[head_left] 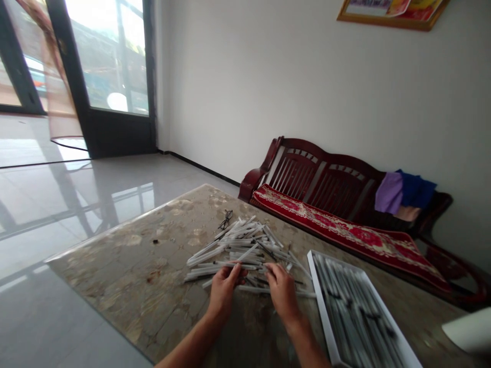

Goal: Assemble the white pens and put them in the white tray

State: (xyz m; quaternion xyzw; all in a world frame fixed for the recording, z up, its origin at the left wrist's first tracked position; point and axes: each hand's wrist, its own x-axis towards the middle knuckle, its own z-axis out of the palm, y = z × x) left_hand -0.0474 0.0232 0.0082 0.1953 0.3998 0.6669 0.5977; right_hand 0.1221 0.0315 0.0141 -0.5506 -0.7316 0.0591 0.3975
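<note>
Over the near edge of a loose pile of slim whitish pen-like sticks [238,240], both my hands work close together. My left hand [224,286] is closed, thumb and fingers pinching one pen-like stick [250,267] that points right. The fingers of my right hand [282,286] are pinched together at that stick's right end; whether they grip it or a small part at its tip is too small to tell. Some sticks in the pile show dark tips or dark lengths. Right of my right hand lies a white open box [324,312] holding rows of similar sticks with dark bands, blurred.
The stone-patterned table [126,271] carries a pair of black-framed glasses [226,219] behind the pile and a small dark bit [155,241] to the left. A white cylinder [470,329] is at the right edge. Beyond stands a dark red wooden bench [330,174].
</note>
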